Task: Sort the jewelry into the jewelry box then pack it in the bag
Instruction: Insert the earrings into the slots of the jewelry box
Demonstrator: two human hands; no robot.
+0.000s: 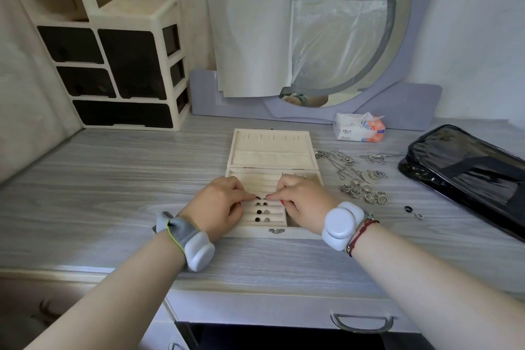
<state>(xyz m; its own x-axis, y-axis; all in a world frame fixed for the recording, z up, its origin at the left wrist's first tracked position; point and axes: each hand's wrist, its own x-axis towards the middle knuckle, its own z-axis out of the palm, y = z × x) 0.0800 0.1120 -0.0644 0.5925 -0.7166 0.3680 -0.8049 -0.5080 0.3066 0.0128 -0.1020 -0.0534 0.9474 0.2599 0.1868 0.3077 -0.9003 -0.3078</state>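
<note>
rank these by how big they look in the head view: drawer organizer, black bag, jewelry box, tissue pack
1. drawer organizer
2. black bag, cut off at the frame edge; close to the box, so this rank is unsure
3. jewelry box
4. tissue pack

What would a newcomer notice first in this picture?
First the two hands, left hand and right hand, meeting fingertip to fingertip over the ring rows of the open cream jewelry box in the middle of the table, around a small dark piece. Next, the heap of silver jewelry right of the box, and the black bag at the right edge.
</note>
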